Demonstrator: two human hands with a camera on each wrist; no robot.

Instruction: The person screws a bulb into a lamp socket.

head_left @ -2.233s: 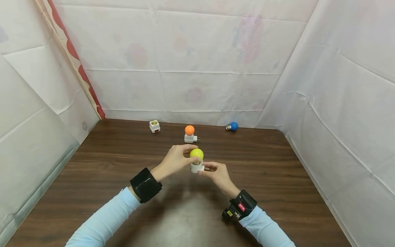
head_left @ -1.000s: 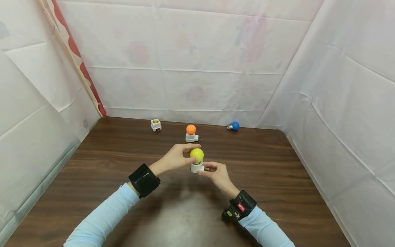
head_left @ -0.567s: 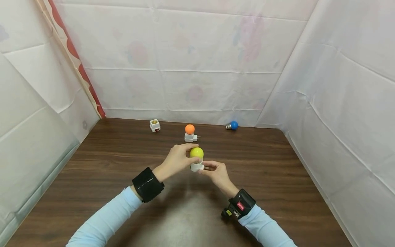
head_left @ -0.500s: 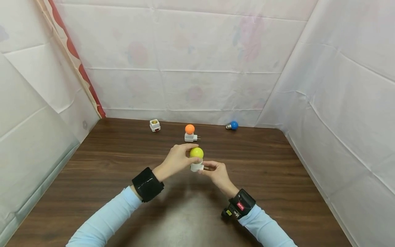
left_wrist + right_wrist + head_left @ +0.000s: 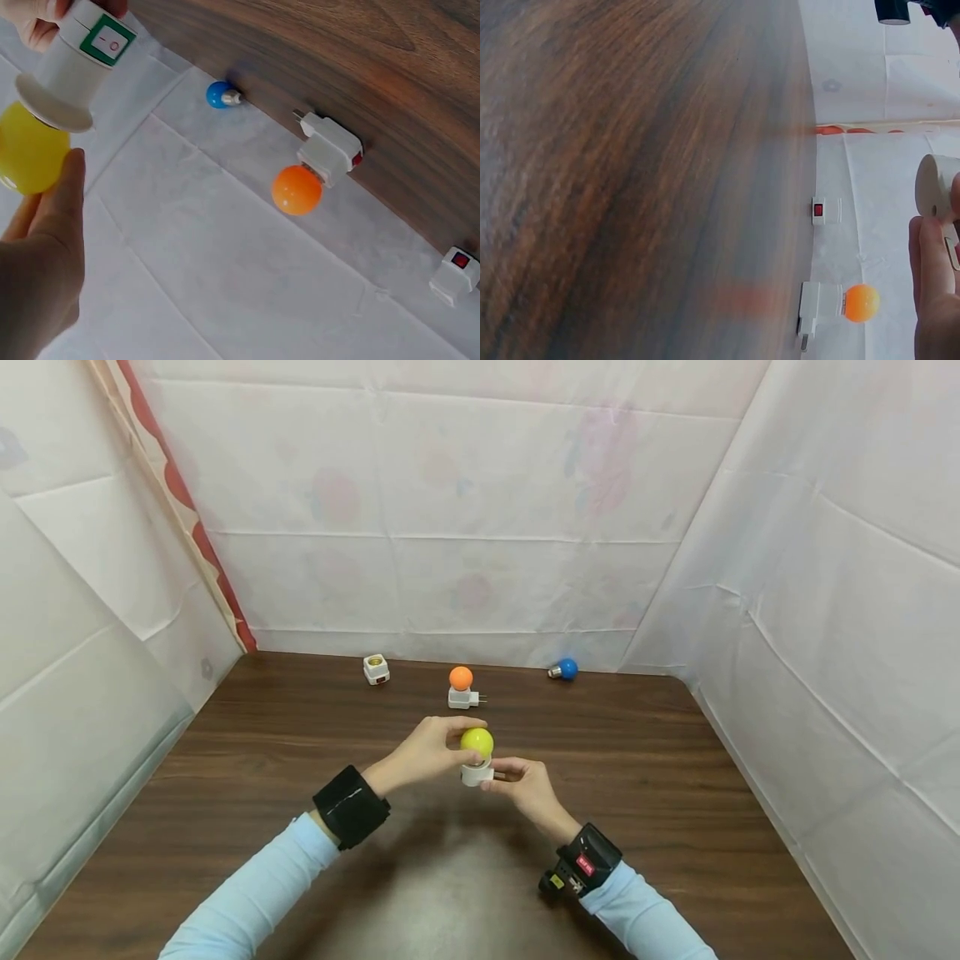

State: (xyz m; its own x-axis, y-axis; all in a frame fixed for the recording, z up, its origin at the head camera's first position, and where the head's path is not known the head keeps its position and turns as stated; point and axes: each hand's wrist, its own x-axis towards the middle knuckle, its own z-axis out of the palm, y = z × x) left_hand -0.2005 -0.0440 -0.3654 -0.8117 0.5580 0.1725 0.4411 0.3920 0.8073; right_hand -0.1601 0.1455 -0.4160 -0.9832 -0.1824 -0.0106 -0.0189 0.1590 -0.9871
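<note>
In the head view my left hand (image 5: 429,753) holds a round yellow light bulb (image 5: 477,742), thumb on the near side and fingers behind. Below the bulb is a white plug-in lamp socket (image 5: 475,775), which my right hand (image 5: 527,788) pinches at its plug end. The bulb's base sits at the socket's mouth; how deep it is threaded I cannot tell. A green-framed rocker switch (image 5: 108,43) shows on the socket in the left wrist view. The right wrist view catches only the socket's round end (image 5: 930,186) and part of the right hand.
Beyond the hands, an orange bulb (image 5: 461,677) stands in a white plug-in socket (image 5: 459,698). A bulbless white socket (image 5: 376,670) is at the back left. A blue bulb (image 5: 567,669) lies at the back right. White sheets (image 5: 480,585) enclose the brown table (image 5: 262,743).
My left hand has shifted slightly back and forth around the yellow bulb, its wrist now a little farther left than half a second ago. The right hand keeps its hold on the socket.
</note>
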